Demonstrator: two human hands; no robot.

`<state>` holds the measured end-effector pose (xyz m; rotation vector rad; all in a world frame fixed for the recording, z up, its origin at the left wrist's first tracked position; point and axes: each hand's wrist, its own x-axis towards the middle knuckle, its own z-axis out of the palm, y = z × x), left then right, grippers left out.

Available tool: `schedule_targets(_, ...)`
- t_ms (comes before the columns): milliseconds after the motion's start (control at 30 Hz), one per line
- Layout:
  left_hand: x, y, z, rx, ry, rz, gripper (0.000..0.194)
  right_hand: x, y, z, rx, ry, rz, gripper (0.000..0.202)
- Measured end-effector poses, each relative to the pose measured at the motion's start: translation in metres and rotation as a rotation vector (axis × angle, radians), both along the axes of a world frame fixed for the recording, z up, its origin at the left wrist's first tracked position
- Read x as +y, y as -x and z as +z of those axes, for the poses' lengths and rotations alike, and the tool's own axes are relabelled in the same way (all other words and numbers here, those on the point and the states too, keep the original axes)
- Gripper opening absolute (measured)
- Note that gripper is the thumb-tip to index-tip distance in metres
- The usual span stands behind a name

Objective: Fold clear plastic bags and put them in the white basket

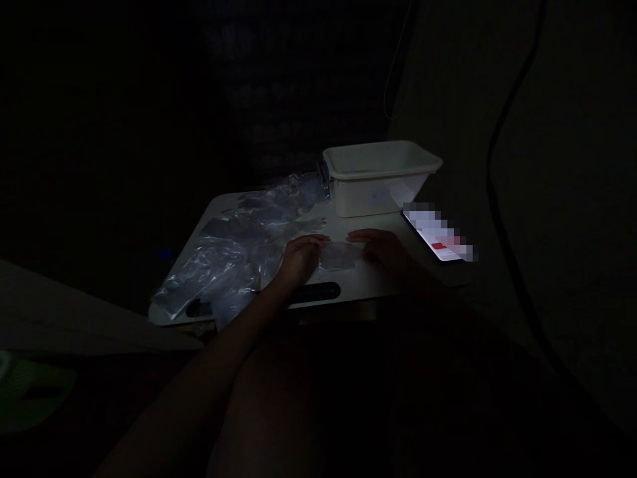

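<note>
A small clear plastic bag [338, 257] lies flat on the white tabletop between my two hands. My left hand [300, 260] is at its left edge, with fingers bent and pressed together on the plastic. On the other side, my right hand [382, 248] has its fingers stretched out along the bag's upper right corner, the thumb lower down by the right edge. Dim light hides the exact contact of the right fingertips. To the left of my left hand spreads a loose heap of clear plastic bags [219, 255], some hanging over the table's front edge.
A white plastic tub [368, 196] stands at the back right of the small table [263, 282]. A lit phone [438, 242] lies at the right edge. A dark cable [492, 179] runs down the right wall. Something green [34, 395] is at lower left.
</note>
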<state>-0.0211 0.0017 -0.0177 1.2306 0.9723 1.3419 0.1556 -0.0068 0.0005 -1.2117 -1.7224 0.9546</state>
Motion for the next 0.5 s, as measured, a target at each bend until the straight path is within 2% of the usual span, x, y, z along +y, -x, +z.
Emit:
schedule_targets(67, -0.001, 0.002, -0.001, 0.209, -0.128, 0.094, 0.016, -0.001, -0.003, -0.001, -0.050, 0.020, -0.101, 0.030)
schedule_targets(133, -0.004, 0.004, 0.001, 0.502, -0.246, 0.129, 0.023, -0.001, -0.006, -0.004, -0.100, -0.007, -0.189, 0.031)
schedule_targets(233, -0.010, 0.006, 0.006, 0.923, -0.383, 0.039, 0.033, -0.001, -0.005, -0.007, -0.190, -0.172, -0.230, 0.028)
schedule_targets(367, -0.020, 0.006, 0.010, 1.349, -0.433, -0.075, 0.041, 0.000, 0.013, -0.003, -0.416, -0.448, -0.077, 0.034)
schedule_targets(500, -0.026, 0.006, 0.009, 1.583, -0.441, -0.111, 0.046, -0.003, 0.037, -0.005, -0.728, -0.552, 0.135, 0.046)
